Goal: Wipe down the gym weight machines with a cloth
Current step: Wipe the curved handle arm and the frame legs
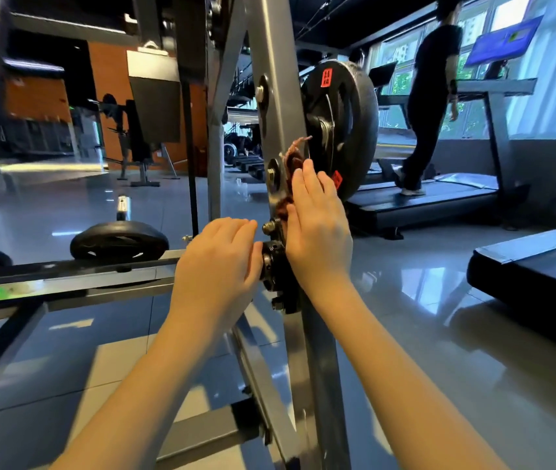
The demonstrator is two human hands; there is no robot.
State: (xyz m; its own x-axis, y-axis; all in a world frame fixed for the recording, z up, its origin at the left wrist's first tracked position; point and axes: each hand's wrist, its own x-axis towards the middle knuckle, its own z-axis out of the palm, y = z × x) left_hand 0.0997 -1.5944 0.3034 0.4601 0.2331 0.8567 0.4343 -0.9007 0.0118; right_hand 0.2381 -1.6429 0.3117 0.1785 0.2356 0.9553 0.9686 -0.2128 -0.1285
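Pressing soft, light cloth to frame, right grip flat-fingered; left grip resting relaxed on hub. Probably handles best bunched centrally.

Cloth: dark red-brown, crumpled, frayed tip sticking up; lies against the machine's grey bar, mostly hidden under the right hand.
Weight machine: grey steel frame, leaning upright, bolted.
Weight plate: black, red labels, upright just behind the cloth.
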